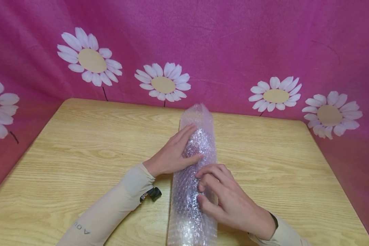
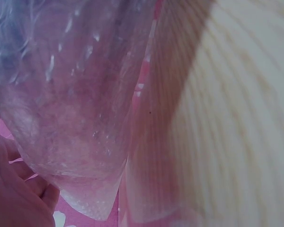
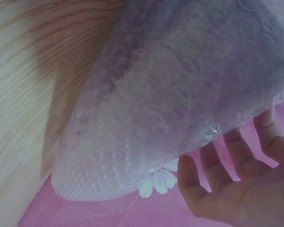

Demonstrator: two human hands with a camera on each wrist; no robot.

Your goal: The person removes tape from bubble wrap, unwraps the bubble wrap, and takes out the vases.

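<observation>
As the long, clear bubble-wrap bundle (image 1: pixel 189 186) points lengthwise away | left hand (image 1: pixel 173 153) spread upon it | right hand (image 1: pixel 230 200) touching, fingers loosely bent

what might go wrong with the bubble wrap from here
The bubble wrap could crumple or lose some bubbles if the left hand and right hand, both touching it, press too hard. Its far end lies close to the back edge of the wooden table, so a forward push might run it into the pink cloth. The black clip at the left wrist sits near the wrap and might snag it.
</observation>
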